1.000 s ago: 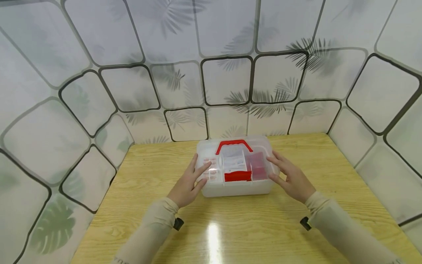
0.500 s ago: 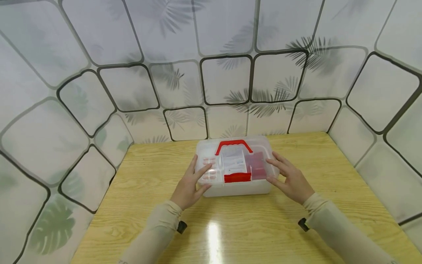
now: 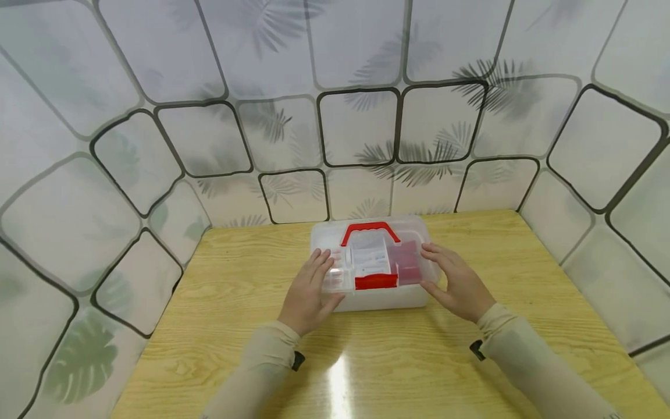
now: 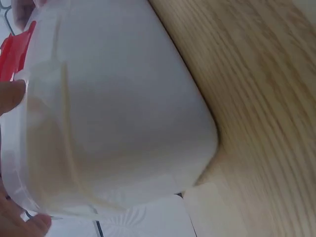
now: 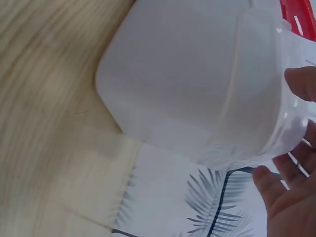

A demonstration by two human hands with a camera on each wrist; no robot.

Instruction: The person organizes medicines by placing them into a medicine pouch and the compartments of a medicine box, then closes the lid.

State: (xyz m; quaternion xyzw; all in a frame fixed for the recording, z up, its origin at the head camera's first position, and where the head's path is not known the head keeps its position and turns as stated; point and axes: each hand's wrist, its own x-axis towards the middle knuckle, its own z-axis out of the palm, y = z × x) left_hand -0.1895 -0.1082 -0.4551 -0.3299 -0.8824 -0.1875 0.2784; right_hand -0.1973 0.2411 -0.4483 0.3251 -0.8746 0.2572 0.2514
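Observation:
A translucent white plastic storage box (image 3: 389,300) with its lid down sits on the table. Its lid carries a red handle (image 3: 369,225), and a red latch (image 3: 376,281) is at the front. Through the lid show white packets (image 3: 370,261) and a pink item (image 3: 407,262). My left hand (image 3: 309,297) lies over the lid's left front corner, fingers extended and thumb at the front rim. At the opposite end, my right hand (image 3: 460,285) has its relaxed fingers along the right rim. In the right wrist view its thumb (image 5: 302,83) overlaps the lid edge.
The wood-grain table (image 3: 235,267) spreads out around the box. Patterned fabric walls (image 3: 361,128) with leaf prints enclose the table at the back and both sides. Dark devices (image 3: 298,361) are worn at both wrists.
My left hand has shifted right, farther over the lid, and its fingers have drawn together. My right hand has moved slightly left along the right edge. The box stays put.

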